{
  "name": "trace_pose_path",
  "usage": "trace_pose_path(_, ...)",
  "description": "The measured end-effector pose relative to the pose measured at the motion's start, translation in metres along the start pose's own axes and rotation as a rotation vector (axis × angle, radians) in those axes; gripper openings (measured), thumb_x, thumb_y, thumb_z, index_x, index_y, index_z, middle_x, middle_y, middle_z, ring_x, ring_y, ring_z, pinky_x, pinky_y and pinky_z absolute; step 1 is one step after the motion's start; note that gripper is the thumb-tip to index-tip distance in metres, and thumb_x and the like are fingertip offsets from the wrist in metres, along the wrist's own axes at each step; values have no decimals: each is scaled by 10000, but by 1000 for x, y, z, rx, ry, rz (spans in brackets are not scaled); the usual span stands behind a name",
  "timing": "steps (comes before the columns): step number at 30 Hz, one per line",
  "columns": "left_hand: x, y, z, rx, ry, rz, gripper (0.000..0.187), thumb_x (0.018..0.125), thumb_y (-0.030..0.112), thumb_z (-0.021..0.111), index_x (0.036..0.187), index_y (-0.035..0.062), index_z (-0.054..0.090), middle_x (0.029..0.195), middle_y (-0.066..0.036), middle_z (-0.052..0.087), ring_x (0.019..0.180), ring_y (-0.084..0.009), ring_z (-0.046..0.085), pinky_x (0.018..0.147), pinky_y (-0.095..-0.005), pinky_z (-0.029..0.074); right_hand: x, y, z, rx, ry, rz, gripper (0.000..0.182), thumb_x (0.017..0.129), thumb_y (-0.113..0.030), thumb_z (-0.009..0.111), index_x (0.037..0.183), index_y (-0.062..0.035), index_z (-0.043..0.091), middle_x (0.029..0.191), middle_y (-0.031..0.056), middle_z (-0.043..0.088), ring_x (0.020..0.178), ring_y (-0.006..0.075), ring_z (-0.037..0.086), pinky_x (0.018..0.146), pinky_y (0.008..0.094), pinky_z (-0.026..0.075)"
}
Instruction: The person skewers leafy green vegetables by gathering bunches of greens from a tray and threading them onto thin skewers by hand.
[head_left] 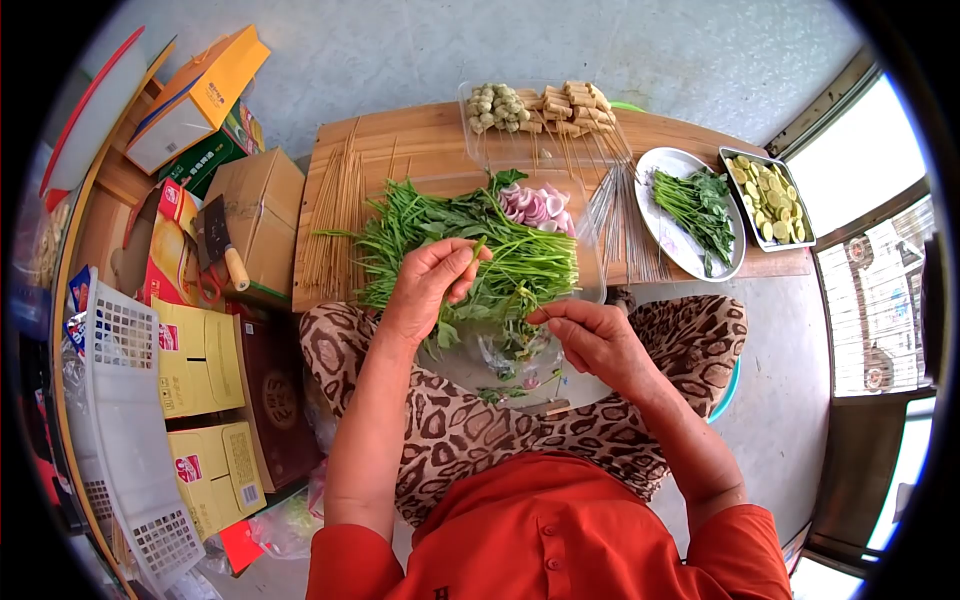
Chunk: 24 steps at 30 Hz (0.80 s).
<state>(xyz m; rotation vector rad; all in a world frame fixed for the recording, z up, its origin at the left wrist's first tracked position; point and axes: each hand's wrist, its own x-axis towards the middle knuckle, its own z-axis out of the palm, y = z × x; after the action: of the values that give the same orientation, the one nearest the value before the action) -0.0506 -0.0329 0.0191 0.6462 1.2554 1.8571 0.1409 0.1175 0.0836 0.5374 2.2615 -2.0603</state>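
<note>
My left hand (pixel 436 284) is closed in a pinch over the greens. A short piece of green stem (pixel 479 245) sticks up between its thumb and forefinger. Lower and to the right, my right hand (pixel 592 338) pinches at the edge of the pile, beside a wilted, yellowish leaf (pixel 524 296). What lies between its fingertips is too small to make out. Below both hands, the long-stemmed leafy greens (pixel 540 256) fill a clear plastic tray (pixel 597 262). Purple-white onion pieces (pixel 536 206) rest at its far right corner. Leaf scraps (pixel 505 392) lie nearer my lap.
Wooden skewers (pixel 338 215) lie left on the wooden table (pixel 440 140), metal skewers (pixel 612 220) right. Behind sits a container of skewered food (pixel 572 110). A plate of greens (pixel 695 210) and a tray of round slices (pixel 768 200) stand right. A cleaver (pixel 218 235) leans left by boxes.
</note>
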Motion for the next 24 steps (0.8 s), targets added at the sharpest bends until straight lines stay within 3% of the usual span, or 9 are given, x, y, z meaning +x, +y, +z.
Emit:
trace_pose_path(7, 0, 2, 0, 164, -18, 55, 272, 954, 252, 565, 1020, -2, 639, 696, 31, 506, 581, -60, 409, 515, -209, 336, -1, 0, -1, -42, 4, -1, 211, 952, -96, 509, 1085, -1, 643, 571, -36, 453, 496, 35, 393, 462, 206, 337)
trace_pose_path(24, -1, 3, 3, 17, 16, 32, 281, 953, 275, 565, 1013, 10, 637, 710, 35, 504, 581, -60, 407, 512, -203, 315, -2, -1, 0, -2, 3, -5, 215, 958, -103, 503, 1093, -1, 635, 574, -38, 450, 503, 35, 392, 469, 202, 340)
